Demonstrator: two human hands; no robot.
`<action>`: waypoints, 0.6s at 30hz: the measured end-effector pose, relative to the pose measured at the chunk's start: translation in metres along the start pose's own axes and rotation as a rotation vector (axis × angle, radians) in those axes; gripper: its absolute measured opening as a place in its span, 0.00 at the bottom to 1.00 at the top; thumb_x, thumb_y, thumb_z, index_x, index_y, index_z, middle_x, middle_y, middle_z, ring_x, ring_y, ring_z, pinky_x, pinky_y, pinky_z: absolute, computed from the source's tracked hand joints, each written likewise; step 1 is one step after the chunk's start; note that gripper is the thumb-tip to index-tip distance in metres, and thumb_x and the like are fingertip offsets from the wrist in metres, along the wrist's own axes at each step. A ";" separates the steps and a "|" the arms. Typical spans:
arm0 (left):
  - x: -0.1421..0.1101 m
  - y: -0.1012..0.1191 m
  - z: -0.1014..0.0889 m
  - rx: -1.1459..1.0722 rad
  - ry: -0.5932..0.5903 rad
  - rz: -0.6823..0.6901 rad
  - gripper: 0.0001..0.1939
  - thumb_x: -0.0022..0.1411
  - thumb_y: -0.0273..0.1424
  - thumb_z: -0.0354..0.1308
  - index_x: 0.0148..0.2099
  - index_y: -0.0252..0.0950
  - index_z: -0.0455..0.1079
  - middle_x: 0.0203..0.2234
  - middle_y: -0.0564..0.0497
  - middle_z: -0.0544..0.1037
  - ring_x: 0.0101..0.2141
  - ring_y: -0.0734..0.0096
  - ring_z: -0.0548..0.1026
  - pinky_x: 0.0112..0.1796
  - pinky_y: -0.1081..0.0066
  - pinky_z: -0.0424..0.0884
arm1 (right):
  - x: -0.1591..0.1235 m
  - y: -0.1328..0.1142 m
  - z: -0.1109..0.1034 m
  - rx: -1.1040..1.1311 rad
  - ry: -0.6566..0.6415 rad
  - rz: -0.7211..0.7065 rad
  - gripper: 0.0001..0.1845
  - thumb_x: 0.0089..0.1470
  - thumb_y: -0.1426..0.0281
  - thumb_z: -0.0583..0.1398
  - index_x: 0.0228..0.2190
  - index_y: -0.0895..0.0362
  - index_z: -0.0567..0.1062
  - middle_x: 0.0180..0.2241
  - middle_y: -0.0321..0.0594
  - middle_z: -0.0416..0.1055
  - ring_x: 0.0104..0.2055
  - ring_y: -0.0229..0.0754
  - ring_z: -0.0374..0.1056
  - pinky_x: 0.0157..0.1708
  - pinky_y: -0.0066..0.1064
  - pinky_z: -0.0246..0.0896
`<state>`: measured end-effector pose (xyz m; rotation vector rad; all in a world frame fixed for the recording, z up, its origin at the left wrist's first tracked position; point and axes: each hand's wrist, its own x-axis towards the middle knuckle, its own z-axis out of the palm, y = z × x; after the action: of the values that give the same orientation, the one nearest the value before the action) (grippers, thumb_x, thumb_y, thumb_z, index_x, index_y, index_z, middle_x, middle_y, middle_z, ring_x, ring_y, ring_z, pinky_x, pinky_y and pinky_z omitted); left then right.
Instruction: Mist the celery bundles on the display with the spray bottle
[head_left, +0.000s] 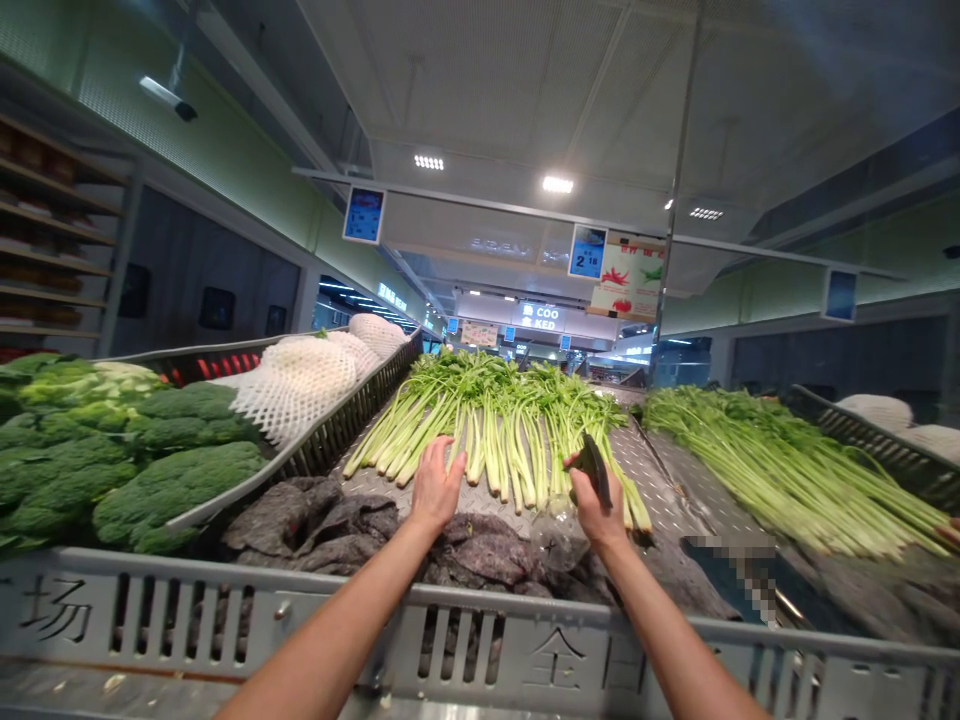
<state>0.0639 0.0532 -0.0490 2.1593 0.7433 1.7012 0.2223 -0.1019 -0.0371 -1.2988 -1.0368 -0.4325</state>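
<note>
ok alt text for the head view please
The left hand, open, and the right hand, gripping a dark curved object, reach over long green celery on a supermarket produce stand; broccoli sits to the left.

Big green broccoli heads [112, 450] sit in a bin on the left. Beside them, white foam nets [296, 375] wrap round things. Soft gray cloths [315, 525] lie in a heap near the front. A gray metal rail [247, 600] runs along the near side. Wood shelves [45, 220] stand far left. A small blue price sign [586, 252] hangs up high.
</note>
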 end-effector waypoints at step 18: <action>0.016 -0.015 -0.072 0.166 0.121 0.026 0.18 0.57 0.38 0.41 0.46 0.34 0.60 0.47 0.42 0.64 0.50 0.60 0.60 0.49 0.58 0.56 | 0.001 -0.082 0.063 0.113 -0.121 -0.006 0.12 0.40 0.66 0.52 0.28 0.58 0.70 0.26 0.37 0.68 0.27 0.39 0.63 0.27 0.28 0.56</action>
<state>-0.0060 0.0687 -0.0250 2.1968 0.9227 1.8566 0.1359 -0.0659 0.0062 -1.2334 -1.1502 -0.2983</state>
